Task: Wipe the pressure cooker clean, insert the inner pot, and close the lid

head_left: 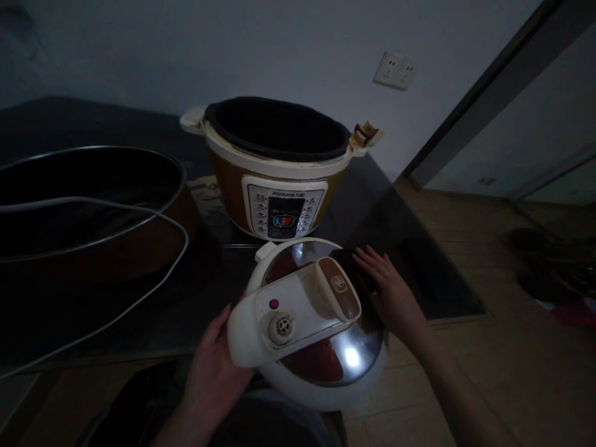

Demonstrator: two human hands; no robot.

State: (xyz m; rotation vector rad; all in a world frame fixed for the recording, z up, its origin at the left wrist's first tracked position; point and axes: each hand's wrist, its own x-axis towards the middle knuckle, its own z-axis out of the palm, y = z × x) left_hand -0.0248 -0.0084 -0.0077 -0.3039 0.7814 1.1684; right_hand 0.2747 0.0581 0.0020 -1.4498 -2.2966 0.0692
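1. We look down at a dim kitchen scene where a person handles a pressure cooker lid (321,366) with two bare hands.
2. The lid is off the electric pressure cooker (279,180). It sits low in the view, just in front of the cooker and nearer to us, with its top facing up.
3. The cooker stands open on a dark table (372,205), its black inner pot (279,127) uncovered and its control panel (284,214) facing us. We judge the lid fully separated from it, and nothing covers the pot.
4. The left hand (212,366) reaches up from below and grips the lid's white edge, thumb raised beside it. The other fingers are hidden underneath.
5. The right hand (388,292) comes in from the right and lies flat on the lid's far right side, fingers stretched out and slightly spread, gripping nothing.
6. Between the hands we see the lid's brown-topped handle (338,288) and its steam valve (280,327).
7. At left, a wide dark pan (162,230) sits with a white cord (153,214) draped across it.
8. A wall socket (395,69) shows behind, and wooden floor (465,385) to the right.
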